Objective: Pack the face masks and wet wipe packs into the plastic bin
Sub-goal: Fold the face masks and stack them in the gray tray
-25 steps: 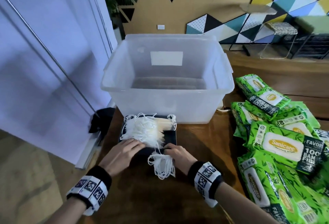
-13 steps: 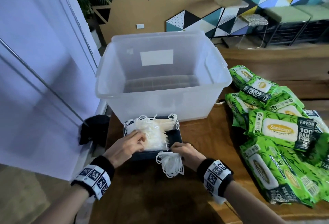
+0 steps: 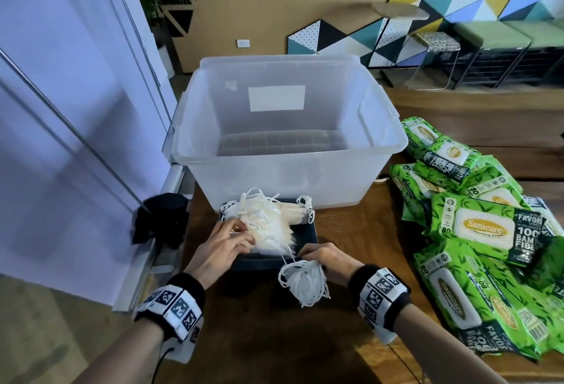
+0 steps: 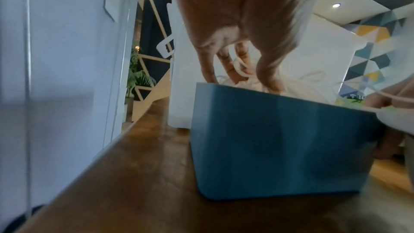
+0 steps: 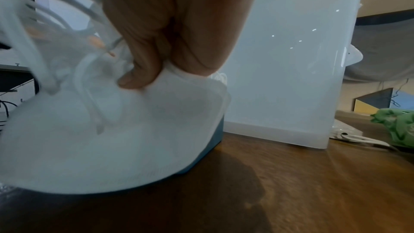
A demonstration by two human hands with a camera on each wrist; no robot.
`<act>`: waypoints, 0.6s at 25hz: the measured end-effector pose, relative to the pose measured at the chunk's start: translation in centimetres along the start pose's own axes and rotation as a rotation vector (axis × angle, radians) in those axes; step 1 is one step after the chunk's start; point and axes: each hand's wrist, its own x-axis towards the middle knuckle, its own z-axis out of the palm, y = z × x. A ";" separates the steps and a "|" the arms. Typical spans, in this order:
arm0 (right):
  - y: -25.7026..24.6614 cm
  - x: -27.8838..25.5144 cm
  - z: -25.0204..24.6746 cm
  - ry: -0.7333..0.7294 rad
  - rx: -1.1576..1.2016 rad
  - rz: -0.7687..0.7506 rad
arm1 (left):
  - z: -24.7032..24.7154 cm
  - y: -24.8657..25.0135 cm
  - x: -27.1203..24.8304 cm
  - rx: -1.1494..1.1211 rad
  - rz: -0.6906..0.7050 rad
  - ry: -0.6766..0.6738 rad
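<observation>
From the head view, a fanned white stack of face masks (image 3: 268, 228) with tangled ear loops sits in a dark blue box (image 3: 308, 241) before the clear plastic bin (image 3: 287, 167), gripped by both hands (image 3: 224, 247), while the left wrist view shows fingers (image 4: 230, 66) curled into the loops and the right wrist view shows the right hand (image 5: 170, 29) pinching mask fabric.

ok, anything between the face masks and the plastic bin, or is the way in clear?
Nothing visible blocks it. The face masks sit in a dark blue box directly in front of the plastic bin, whose top is open with no lid. Only its near wall stands between, so the masks must be lifted over it.
</observation>
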 end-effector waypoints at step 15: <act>-5.5 6.7 -2.1 0.276 0.194 0.211 | -0.2 -0.7 0.8 0.164 -0.088 -0.242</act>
